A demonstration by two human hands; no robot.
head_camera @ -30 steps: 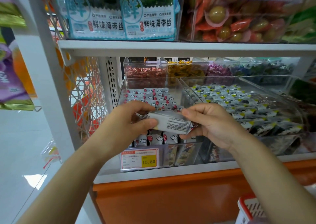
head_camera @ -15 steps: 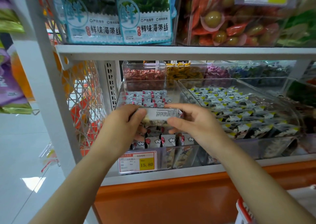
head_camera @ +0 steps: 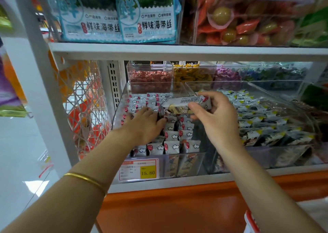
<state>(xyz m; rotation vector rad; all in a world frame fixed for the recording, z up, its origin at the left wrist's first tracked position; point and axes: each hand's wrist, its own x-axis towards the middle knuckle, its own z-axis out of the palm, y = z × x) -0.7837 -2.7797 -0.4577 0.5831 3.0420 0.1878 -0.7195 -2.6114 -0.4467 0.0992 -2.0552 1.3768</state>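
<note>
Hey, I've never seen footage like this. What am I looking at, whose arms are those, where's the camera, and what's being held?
There is no machine here. These are a person's two bare arms, filmed by one wide-angle camera worn on their head, looking forward and down, so you see roughly what they see.

They stand at a shop shelf. On it sits a clear bin filled with rows of small white packets, with a price tag reading 15.80 on its front. A second bin to its right holds darker packets.

The left hand rests on the packets in the first bin. The right hand pinches one long packet between thumb and fingers, above that bin.
</note>
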